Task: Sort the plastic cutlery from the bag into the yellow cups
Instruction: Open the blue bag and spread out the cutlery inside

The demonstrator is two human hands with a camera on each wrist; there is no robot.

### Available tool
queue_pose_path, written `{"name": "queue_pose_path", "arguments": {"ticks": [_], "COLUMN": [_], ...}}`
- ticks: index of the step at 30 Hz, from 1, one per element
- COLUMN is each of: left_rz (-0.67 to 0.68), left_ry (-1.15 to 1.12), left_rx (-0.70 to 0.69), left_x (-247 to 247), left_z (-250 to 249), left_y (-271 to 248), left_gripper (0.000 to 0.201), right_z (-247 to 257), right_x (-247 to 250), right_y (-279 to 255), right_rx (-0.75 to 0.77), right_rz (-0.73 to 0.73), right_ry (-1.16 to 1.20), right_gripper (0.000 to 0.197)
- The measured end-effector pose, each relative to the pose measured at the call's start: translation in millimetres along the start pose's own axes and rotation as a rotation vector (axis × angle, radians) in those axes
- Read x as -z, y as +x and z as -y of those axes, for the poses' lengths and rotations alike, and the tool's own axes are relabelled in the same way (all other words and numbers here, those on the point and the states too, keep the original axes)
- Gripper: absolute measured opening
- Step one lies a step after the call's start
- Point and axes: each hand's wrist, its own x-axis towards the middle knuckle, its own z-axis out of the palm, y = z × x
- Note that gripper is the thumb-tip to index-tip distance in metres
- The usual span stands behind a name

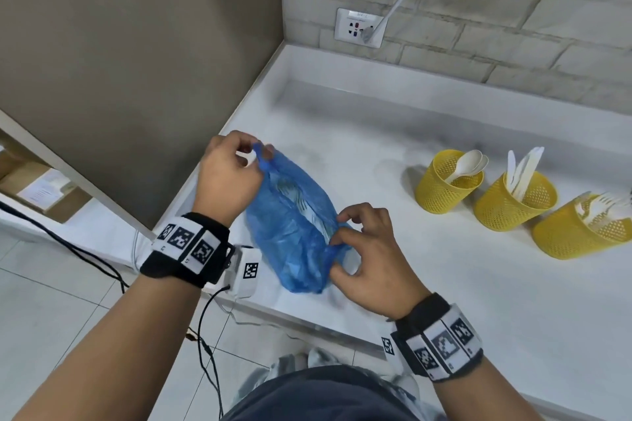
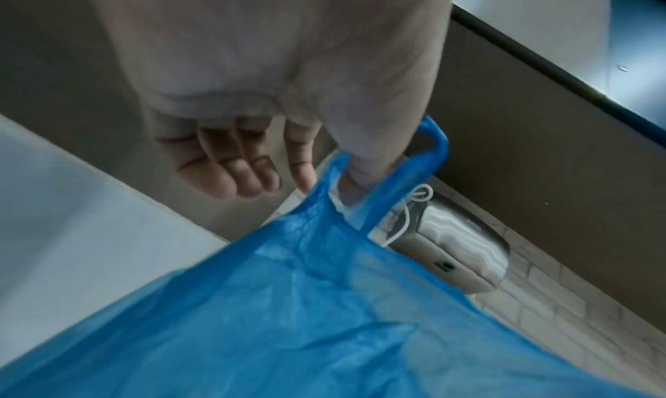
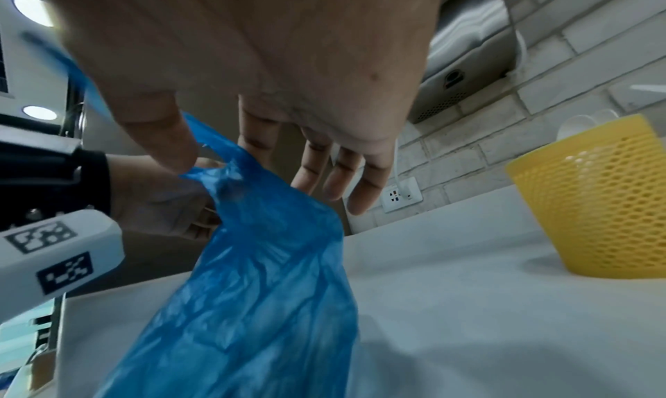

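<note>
A thin blue plastic bag [image 1: 294,222] lies on the white counter [image 1: 393,267], with pale cutlery dimly showing through it. My left hand [image 1: 229,178] pinches the bag's far handle [image 2: 429,159] and lifts it. Nearer me, my right hand [image 1: 372,260] pinches the bag's other handle [image 3: 223,173] between thumb and forefinger, its other fingers spread. To the right stand three yellow mesh cups: one with spoons [image 1: 448,181], one with knives [image 1: 514,200], one with forks [image 1: 581,227]. The spoon cup [image 3: 598,196] also shows in the right wrist view.
A brown partition [image 1: 136,61] rises left of the counter. A wall socket [image 1: 359,27] with a white cable sits on the brick wall behind. A metal hand dryer [image 2: 450,247] hangs above. A dark cable runs over the tiled floor [image 1: 68,301] at the left.
</note>
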Motion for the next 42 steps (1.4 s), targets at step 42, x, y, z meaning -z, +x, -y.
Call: {"name": "queue_pose_path", "arguments": {"ticks": [42], "left_rz": [0.524], "left_ry": [0.501], "left_rx": [-0.183], "left_x": [26.3], "left_z": [-36.1], "left_y": [6.6], "left_gripper": [0.022], "right_z": [-17.3], "right_x": [14.3], "right_y": [28.4], "right_rx": [-0.557], "right_rz": [0.247], "right_ry": [-0.509], "right_gripper": [0.029]}}
